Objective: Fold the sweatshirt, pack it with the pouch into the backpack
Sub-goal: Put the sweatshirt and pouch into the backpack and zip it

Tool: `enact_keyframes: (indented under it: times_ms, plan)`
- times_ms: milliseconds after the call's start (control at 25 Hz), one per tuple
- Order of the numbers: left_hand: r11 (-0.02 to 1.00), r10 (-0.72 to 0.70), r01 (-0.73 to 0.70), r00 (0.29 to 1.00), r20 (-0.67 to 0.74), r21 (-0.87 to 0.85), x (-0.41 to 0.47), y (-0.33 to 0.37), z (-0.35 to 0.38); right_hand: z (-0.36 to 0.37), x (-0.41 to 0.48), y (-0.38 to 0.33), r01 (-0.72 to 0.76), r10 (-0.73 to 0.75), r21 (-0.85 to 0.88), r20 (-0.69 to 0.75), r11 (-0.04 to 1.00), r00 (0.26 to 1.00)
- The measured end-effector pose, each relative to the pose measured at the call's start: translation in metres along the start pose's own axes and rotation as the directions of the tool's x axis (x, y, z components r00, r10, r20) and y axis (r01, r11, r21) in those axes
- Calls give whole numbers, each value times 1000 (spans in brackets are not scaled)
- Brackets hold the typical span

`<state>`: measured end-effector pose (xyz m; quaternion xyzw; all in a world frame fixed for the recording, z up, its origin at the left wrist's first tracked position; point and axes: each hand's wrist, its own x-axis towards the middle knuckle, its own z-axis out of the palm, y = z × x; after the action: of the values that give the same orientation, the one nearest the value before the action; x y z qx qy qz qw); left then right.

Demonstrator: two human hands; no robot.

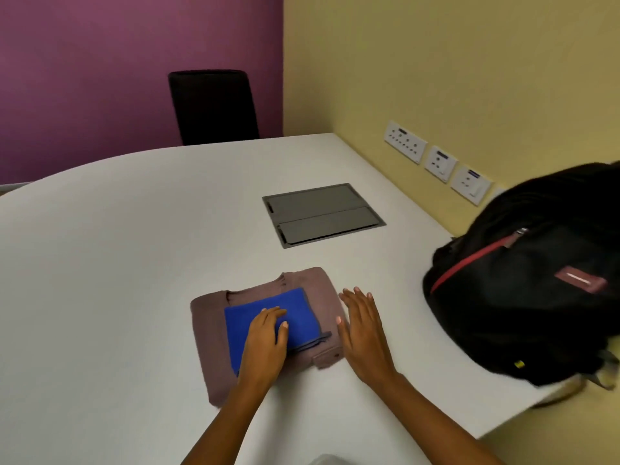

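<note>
A mauve sweatshirt [214, 347] lies folded into a rectangle on the white table [117, 246], near the front edge. A flat blue pouch [298, 313] rests on top of it. My left hand [266, 344] lies flat on the pouch, fingers together, pressing down. My right hand [364, 333] is open, fingers spread, at the sweatshirt's right edge, thumb touching the fabric. A black backpack [523, 297] with a red zipper line stands at the table's right edge, apart from both hands.
A grey cable hatch [322, 213] is set flush in the table behind the sweatshirt. A black chair [213, 105] stands at the far side. Wall sockets [436, 159] line the yellow wall on the right. The backpack overhangs the table's right corner.
</note>
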<state>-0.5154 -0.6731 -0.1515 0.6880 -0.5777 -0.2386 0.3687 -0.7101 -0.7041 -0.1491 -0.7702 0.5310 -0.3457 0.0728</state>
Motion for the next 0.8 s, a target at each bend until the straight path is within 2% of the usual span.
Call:
enact_keyframes:
  times_ms: [200,440,640,800]
  plan:
    - [986,140,-134,988,61,-97,-1,47,11,-70,-16,7,-103,88,-85,-168,991,982]
    - [919,307,-255,941,141,-302,-6,107,40,-146,-48,19,-289,210,-142,-409,947,888]
    - [879,421,-364,896,143,-309,-14,150,73,-203,-55,46,-371,218,-162,-575,914,789]
    - [858,459,-411,882,103,-307,-13,193,105,-237,-59,77,-368,213,-109,-651,923,728]
